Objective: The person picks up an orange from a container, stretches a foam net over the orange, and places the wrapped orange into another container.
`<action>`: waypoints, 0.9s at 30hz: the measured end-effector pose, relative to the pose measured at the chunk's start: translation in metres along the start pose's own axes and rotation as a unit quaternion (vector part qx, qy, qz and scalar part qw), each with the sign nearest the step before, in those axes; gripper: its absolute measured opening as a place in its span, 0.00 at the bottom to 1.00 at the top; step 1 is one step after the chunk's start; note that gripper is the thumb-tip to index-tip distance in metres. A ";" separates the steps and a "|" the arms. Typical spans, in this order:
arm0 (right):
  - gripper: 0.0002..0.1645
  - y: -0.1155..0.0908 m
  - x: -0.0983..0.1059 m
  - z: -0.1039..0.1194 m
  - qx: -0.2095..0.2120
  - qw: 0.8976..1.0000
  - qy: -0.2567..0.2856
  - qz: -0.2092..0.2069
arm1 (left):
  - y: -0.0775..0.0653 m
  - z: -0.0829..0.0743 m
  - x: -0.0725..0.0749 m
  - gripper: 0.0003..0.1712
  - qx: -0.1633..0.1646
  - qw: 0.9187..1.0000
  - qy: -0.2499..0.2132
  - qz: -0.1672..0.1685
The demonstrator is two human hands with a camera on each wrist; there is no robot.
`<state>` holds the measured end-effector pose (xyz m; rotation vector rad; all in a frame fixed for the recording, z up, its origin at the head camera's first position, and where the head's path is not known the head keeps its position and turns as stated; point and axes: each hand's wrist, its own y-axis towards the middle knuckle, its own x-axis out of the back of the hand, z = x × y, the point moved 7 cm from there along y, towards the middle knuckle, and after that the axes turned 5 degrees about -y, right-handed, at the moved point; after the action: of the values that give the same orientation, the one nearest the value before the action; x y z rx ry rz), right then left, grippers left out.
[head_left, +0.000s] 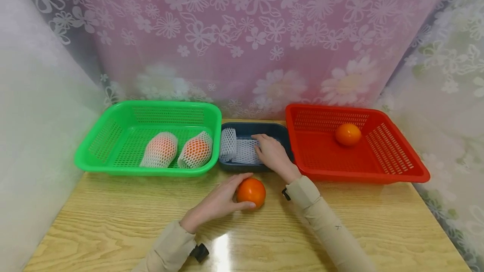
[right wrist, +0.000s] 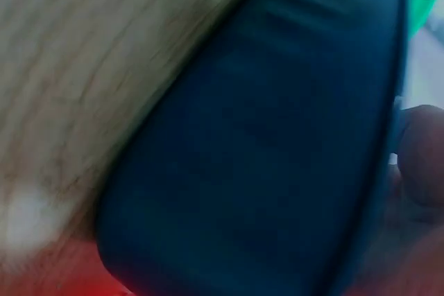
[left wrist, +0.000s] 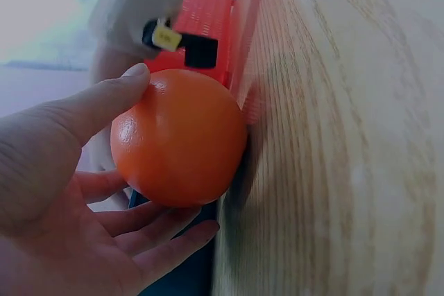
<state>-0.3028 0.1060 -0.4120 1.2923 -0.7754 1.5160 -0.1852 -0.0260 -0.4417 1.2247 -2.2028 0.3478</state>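
On the wooden table, my left hand (head_left: 221,198) holds a bare orange (head_left: 251,193), thumb on one side and fingers curved round the other. The left wrist view shows the same orange (left wrist: 179,138) close up, with the thumb against it. My right hand (head_left: 273,153) reaches over the front rim into a dark blue basket (head_left: 264,127), thumb and forefinger apart. Beneath its fingertips lies a white foam net sleeve (head_left: 245,151); whether they touch it I cannot tell. Another foam net sleeve (head_left: 228,144) stands at the basket's left end. In the right wrist view the basket wall (right wrist: 243,143) hides most of this hand.
Left of the blue basket, a green basket (head_left: 147,170) holds two fruits in foam nets, a netted fruit (head_left: 161,148) and a netted orange (head_left: 196,150). To the right, a red basket (head_left: 363,175) holds one bare orange (head_left: 348,134). A flowered curtain (head_left: 242,53) hangs behind.
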 end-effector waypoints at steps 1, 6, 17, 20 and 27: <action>0.25 0.003 -0.004 -0.002 -0.004 1.000 -0.005 0.014 | 0.000 0.000 0.000 0.45 0.000 1.000 0.001 0.000; 0.25 0.014 -0.014 -0.009 -0.015 0.998 -0.005 0.056 | 0.000 0.000 -0.001 0.44 0.000 1.000 -0.002 0.001; 0.19 0.014 -0.017 -0.017 -0.091 0.992 -0.064 0.060 | 0.000 0.000 0.000 0.43 -0.008 1.000 -0.006 -0.005; 0.18 0.010 -0.011 -0.016 -0.110 0.991 -0.056 0.052 | 0.000 0.000 0.000 0.43 -0.009 1.000 -0.006 -0.006; 0.16 -0.006 0.011 -0.010 -0.117 0.992 -0.039 0.014 | 0.001 -0.001 0.001 0.42 -0.012 1.000 -0.007 -0.008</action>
<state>-0.3004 0.1194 -0.4047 1.1743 -0.9927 1.3578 -0.1866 -0.0258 -0.4400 1.2340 -2.2023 0.3052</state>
